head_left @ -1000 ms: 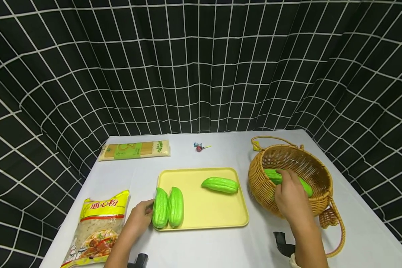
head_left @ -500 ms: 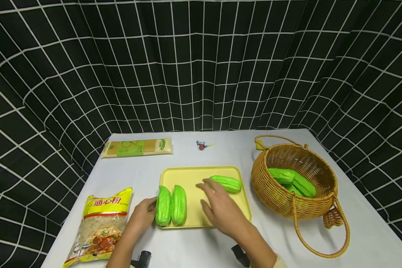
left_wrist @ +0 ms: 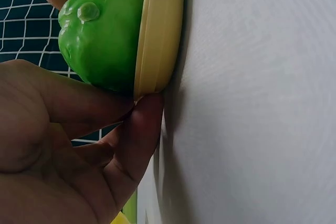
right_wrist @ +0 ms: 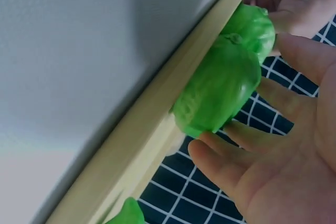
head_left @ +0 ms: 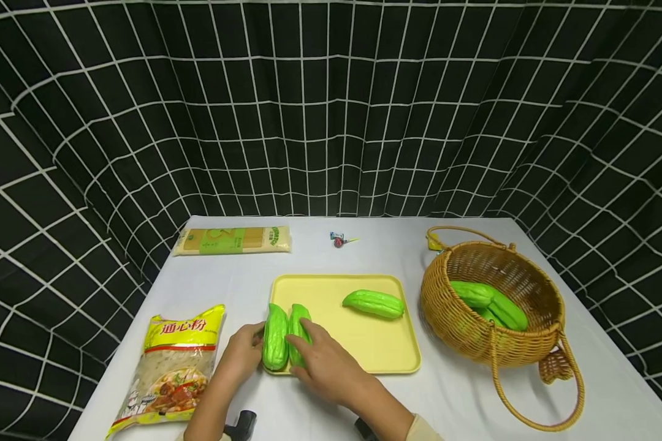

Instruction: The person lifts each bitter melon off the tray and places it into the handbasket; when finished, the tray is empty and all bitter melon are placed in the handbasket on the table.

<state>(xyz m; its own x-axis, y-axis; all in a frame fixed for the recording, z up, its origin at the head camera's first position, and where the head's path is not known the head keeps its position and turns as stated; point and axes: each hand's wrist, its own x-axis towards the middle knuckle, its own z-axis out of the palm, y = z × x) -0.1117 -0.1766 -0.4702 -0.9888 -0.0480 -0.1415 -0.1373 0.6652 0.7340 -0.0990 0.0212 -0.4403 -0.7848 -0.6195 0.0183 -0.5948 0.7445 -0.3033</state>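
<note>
Head view, hands: left hand [head_left: 243, 352] low and left of centre, at the lower left corner of the yellow tray [head_left: 361, 349]; right hand [head_left: 331, 367] just right of it, fingers spread over the right gourd [head_left: 298, 315].
Gourd pair: left gourd [head_left: 276, 340] lies lengthwise between the hands, near the left fingers; right gourd close beside it, partly hidden under the right hand.
Third gourd: the crosswise gourd [head_left: 373, 304], upper right of the tray, well apart from both hands.
Basket: wicker basket [head_left: 447, 324] at right of frame, more green gourds [head_left: 504, 312] inside.
Tabletop edges: macaroni bag [head_left: 171, 367] lower left; noodle pack [head_left: 232, 241] farther up at left; lollipop [head_left: 339, 242] above the tray.
Left wrist view, grip: thumb and finger meet on the tray's rim near mid-frame, pinching it; a gourd's blunt end sits just above the pinch.
Right wrist view, reach: fingers at right, spread round the right gourd's near end; contact cannot be told. Tray edge runs diagonally; left hand shows upper right, beyond the gourds.
</note>
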